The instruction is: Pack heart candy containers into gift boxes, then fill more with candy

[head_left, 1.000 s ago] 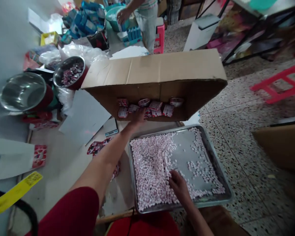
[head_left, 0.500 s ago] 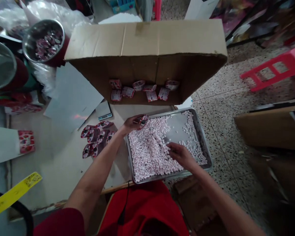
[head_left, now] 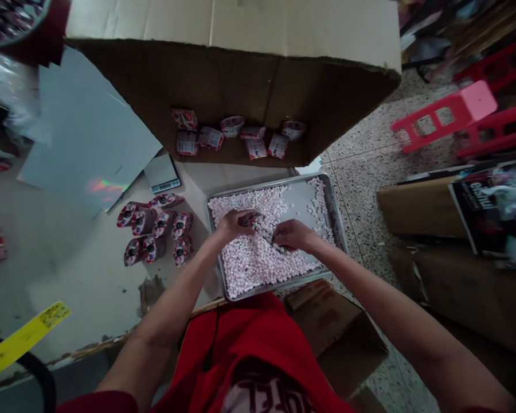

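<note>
A metal tray (head_left: pixel 332 213) full of small pink and white candies (head_left: pixel 249 264) lies on the table in front of me. My left hand (head_left: pixel 232 223) is over the candies, closed on a small red and white packet (head_left: pixel 250 218). My right hand (head_left: pixel 293 235) rests on the candies just to the right, fingers curled and pinching into them. A cardboard box (head_left: pixel 232 69) lying on its side behind the tray holds several filled packets (head_left: pixel 232 135). Several empty packets (head_left: pixel 155 229) lie on the table left of the tray.
A small digital scale (head_left: pixel 162 174) sits between the box and the packets. Grey sheets (head_left: pixel 90 155) lie at the left, a yellow strip (head_left: pixel 23 338) at the front left. Red stools (head_left: pixel 447 112) and cardboard boxes (head_left: pixel 421 212) stand on the floor at the right.
My left hand came back from the cardboard box with a packet and now holds it over the tray. My right hand moved up to meet it. The view tilted down.
</note>
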`<action>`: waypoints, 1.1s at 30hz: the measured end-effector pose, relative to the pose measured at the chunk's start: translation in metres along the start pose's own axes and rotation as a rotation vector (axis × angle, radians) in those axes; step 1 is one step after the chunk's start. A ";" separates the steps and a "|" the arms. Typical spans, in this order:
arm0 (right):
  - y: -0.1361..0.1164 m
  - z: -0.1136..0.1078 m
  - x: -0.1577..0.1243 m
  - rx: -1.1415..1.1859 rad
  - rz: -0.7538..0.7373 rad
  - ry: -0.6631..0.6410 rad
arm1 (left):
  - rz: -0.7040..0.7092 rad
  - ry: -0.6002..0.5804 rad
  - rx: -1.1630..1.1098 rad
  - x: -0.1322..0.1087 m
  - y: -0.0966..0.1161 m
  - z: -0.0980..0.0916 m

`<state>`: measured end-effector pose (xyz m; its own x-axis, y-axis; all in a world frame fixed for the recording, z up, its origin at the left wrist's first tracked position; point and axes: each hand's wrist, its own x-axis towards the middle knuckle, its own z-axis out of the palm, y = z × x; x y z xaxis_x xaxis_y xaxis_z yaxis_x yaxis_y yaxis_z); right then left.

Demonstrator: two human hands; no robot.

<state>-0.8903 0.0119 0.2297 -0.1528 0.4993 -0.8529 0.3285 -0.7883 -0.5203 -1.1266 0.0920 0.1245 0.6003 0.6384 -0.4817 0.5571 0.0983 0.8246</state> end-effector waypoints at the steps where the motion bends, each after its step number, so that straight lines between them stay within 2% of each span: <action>1: -0.007 0.002 0.004 -0.007 0.020 0.007 | 0.008 -0.007 0.001 0.000 -0.004 0.001; 3: -0.018 0.006 0.013 -0.011 0.038 0.017 | 0.046 0.056 0.051 -0.001 -0.011 0.002; 7: -0.024 0.004 0.015 0.069 0.017 -0.022 | 0.100 0.272 0.185 -0.013 -0.023 0.012; 10: -0.010 -0.004 -0.005 0.125 -0.011 -0.045 | 0.163 0.290 0.244 -0.023 -0.028 0.027; 12: 0.011 -0.011 -0.022 0.080 -0.058 -0.018 | 0.212 0.307 0.265 -0.026 -0.031 0.037; 14: 0.040 -0.018 -0.030 -0.083 -0.131 0.134 | 0.218 0.364 0.274 -0.024 -0.033 0.042; 16: 0.072 -0.025 -0.023 -0.327 -0.143 0.431 | 0.189 0.429 0.283 -0.022 -0.035 0.043; 18: 0.099 -0.032 -0.003 -0.562 -0.065 0.708 | 0.161 0.509 0.290 -0.019 -0.037 0.039; 20: 0.115 -0.039 0.025 -0.748 -0.003 0.840 | 0.144 0.610 0.282 -0.014 -0.038 0.033; 22: 0.121 -0.041 0.052 -0.865 -0.009 0.861 | 0.117 0.723 0.257 -0.004 -0.038 0.029; 24: 0.118 -0.035 0.072 -0.922 -0.071 0.824 | 0.078 0.821 0.207 0.010 -0.037 0.032; 27: 0.107 -0.010 0.088 -0.929 -0.155 0.733 | 0.025 0.902 0.093 0.033 -0.030 0.053; 30: 0.099 0.023 0.091 -0.824 -0.150 0.667 | -0.007 0.880 -0.042 0.046 -0.016 0.088; 33: 0.105 0.048 0.087 -0.588 -0.122 0.654 | -0.066 0.788 -0.204 0.043 0.002 0.116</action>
<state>-0.9141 -0.0445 0.0985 0.2861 0.8150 -0.5039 0.7977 -0.4939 -0.3459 -1.0329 0.0312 0.0712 -0.0523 0.9685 -0.2433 0.4162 0.2426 0.8763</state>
